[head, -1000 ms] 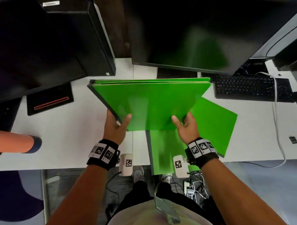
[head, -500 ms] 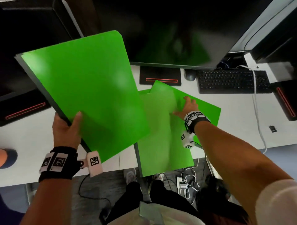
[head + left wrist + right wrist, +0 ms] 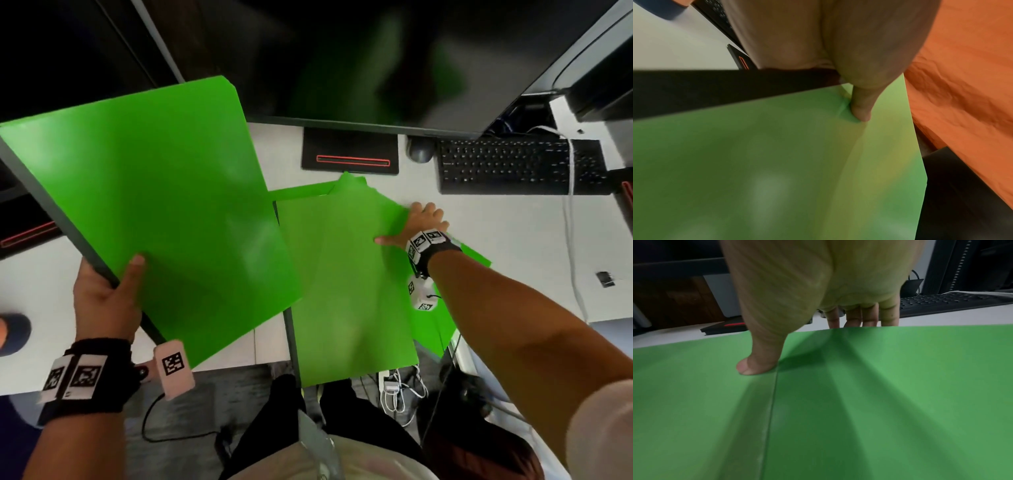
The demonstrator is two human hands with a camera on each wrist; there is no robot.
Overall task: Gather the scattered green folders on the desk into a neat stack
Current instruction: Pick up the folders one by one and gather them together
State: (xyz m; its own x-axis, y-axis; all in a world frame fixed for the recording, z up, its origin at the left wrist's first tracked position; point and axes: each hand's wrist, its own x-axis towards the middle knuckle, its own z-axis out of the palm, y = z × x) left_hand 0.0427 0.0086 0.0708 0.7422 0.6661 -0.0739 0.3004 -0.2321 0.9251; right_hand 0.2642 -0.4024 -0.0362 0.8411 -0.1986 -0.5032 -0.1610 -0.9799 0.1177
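My left hand (image 3: 106,291) holds a stack of green folders (image 3: 164,205) tilted in the air over the left of the desk, gripping its near-left edge with the thumb on top (image 3: 861,110). More green folders lie fanned on the desk in the middle: a top one (image 3: 346,274) hangs over the front edge, and another (image 3: 435,325) shows beneath it on the right. My right hand (image 3: 423,222) grips the top folder's far right edge. Its thumb (image 3: 756,363) presses on the cover (image 3: 859,402) and its fingers (image 3: 869,318) drop behind the edge.
A large dark monitor (image 3: 376,61) stands behind, its black base (image 3: 349,154) just beyond the folders. A mouse (image 3: 419,152), a black keyboard (image 3: 520,168) and a white cable (image 3: 572,222) lie at the back right. An orange garment (image 3: 962,81) shows in the left wrist view.
Both hands held the stack in front a second ago. Now the left hand alone carries it off to the left, and the right hand has gone to the desk folders' far edge.
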